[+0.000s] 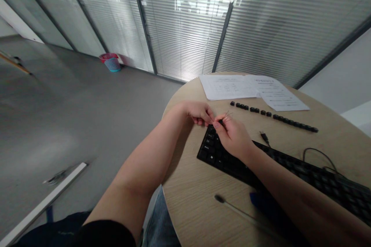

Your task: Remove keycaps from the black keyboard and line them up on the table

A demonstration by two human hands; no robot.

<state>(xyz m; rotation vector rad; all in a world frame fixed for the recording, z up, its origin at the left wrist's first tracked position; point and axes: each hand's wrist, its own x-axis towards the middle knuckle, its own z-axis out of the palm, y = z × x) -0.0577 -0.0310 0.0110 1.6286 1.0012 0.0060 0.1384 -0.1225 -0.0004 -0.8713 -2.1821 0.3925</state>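
A black keyboard lies at a slant on the round wooden table, its left end under my hands. My right hand is closed above the upper left corner, holding a tool with thin wire prongs that looks like a wire keycap puller. My left hand is pinched at that same corner, its fingertips meeting those of my right hand. What lies between the left fingertips is hidden. Behind the keyboard, loose black keycaps stand in a long row. My right forearm crosses over the keyboard's middle.
Printed sheets lie at the table's far edge. A USB plug and its cable rest behind the keyboard. Nearer me are a thin-handled brush and a dark blue object. A waste basket stands on the floor.
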